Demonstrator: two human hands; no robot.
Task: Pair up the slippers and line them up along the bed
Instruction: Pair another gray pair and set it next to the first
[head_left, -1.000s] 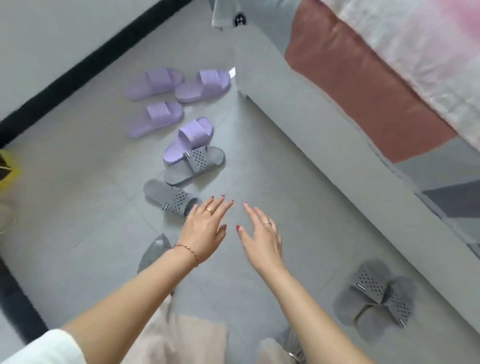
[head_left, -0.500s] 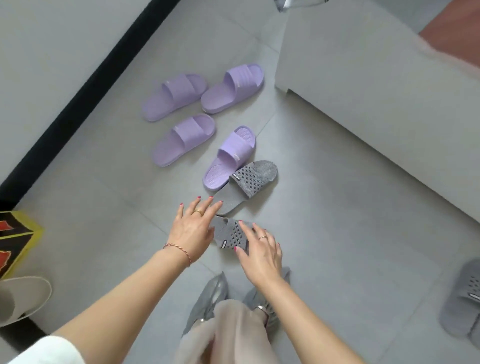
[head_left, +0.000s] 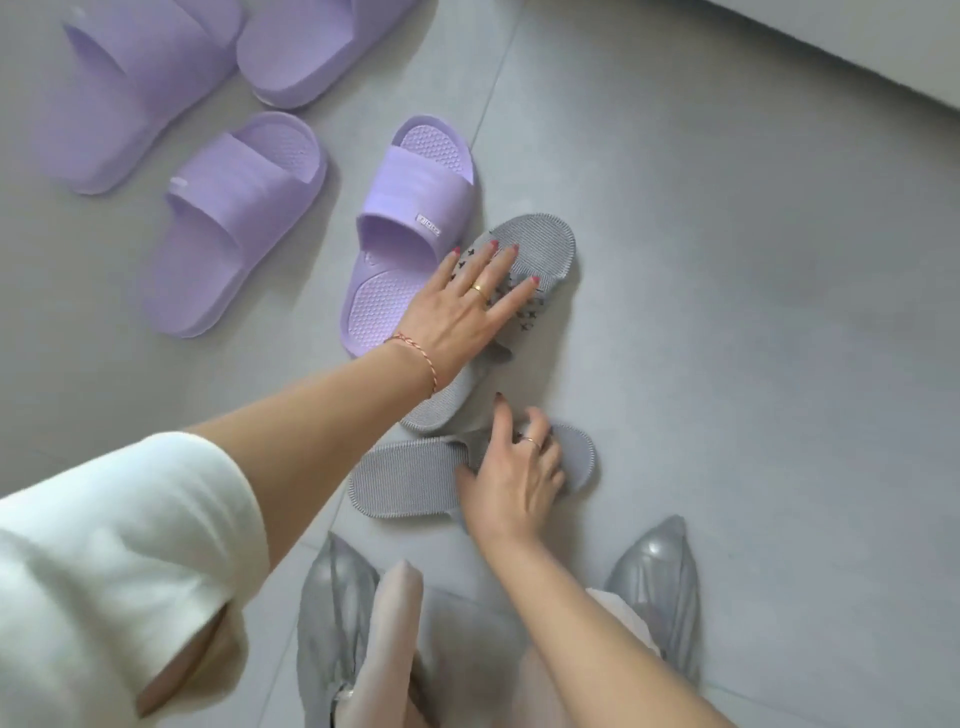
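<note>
I have 2 grey slippers under my hands on the floor. The farther grey slipper (head_left: 540, 244) lies at a slant, its toe end touching the nearest purple slipper (head_left: 410, 228); my left hand (head_left: 462, 312) lies flat on its perforated strap, fingers spread and open, pressing rather than gripping. The nearer grey slipper (head_left: 415, 478) lies crosswise just in front of my feet, and my right hand (head_left: 519, 467) curls over its strap, fingers bent around it; I judge this a loose hold, not yet a lift. The 2 grey slippers nearly meet, heel to side.

I take this as the step of gathering the grey pair. Next I need to close the left hand on its strap, turn both slippers to point the same way, and carry them toward the bed (head_left: 883, 47), whose pale edge shows at the upper right, well apart.

3 more purple slippers (head_left: 234, 218) wait beyond, on the grey floor (head_left: 753, 338), still unpaired. My feet wear silvery shoe covers (head_left: 660, 577).
</note>
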